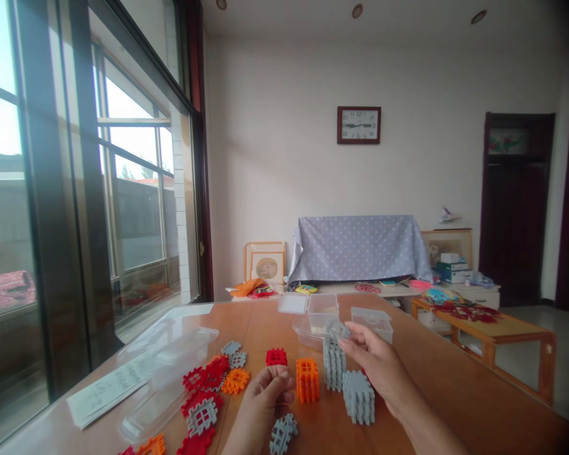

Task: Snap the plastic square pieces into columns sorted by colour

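Observation:
My right hand point(374, 363) pinches a grey waffle tile point(337, 329) on top of a tall grey block stack point(334, 363). A second grey block cube point(359, 397) stands just in front of that stack, under my right wrist. My left hand point(265, 398) is curled with its fingers closed, next to an orange block cube point(308, 380); nothing shows in it. A small red block cube point(275, 357) sits behind my left hand. A loose grey tile point(282, 433) lies near my left wrist. Loose red, orange and grey tiles point(208, 392) are scattered to the left.
Clear plastic boxes point(323, 311) and lids point(171, 354) sit on the wooden table point(455, 392), with a printed paper sheet point(107, 388) at the left edge. A window wall runs along the left. A low wooden bench point(497, 332) stands to the right.

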`<action>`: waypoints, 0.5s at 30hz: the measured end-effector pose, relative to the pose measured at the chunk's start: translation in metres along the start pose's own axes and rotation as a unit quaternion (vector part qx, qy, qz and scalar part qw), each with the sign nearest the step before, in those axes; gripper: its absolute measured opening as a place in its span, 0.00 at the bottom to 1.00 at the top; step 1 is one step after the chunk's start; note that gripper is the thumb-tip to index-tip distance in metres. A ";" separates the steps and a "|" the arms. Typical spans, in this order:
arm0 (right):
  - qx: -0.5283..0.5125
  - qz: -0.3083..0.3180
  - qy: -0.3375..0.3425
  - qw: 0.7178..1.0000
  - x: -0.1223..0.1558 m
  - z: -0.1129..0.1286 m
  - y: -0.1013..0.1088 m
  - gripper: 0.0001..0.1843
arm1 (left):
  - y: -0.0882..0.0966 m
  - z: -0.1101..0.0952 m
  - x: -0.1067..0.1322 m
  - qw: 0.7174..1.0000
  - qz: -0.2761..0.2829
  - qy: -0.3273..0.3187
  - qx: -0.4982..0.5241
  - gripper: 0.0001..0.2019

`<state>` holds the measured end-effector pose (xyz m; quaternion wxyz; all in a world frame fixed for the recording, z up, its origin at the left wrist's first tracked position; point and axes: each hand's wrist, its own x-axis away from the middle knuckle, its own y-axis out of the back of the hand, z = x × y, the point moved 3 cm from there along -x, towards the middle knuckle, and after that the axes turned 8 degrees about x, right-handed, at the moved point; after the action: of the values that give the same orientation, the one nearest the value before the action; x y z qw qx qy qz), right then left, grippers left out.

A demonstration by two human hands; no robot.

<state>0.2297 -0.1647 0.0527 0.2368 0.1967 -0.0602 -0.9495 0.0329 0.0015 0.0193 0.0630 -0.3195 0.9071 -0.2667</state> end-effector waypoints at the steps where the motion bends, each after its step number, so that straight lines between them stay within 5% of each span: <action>1: 0.015 -0.009 -0.002 1.000 -0.008 -0.001 0.006 0.37 | 0.001 -0.001 0.000 1.000 -0.002 -0.004 -0.010 0.22; 7: 0.074 0.021 -0.030 0.997 -0.039 -0.022 0.018 0.38 | 0.003 0.001 -0.002 0.998 0.008 -0.006 -0.063 0.20; 15: 0.092 0.067 -0.035 0.993 -0.041 -0.039 0.008 0.33 | 0.006 0.005 -0.007 0.995 0.022 -0.006 -0.094 0.19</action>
<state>0.2819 -0.1537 0.0326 0.2784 0.1794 -0.1685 -0.9284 0.0362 0.0075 0.0114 0.0442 -0.3055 0.9346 -0.1768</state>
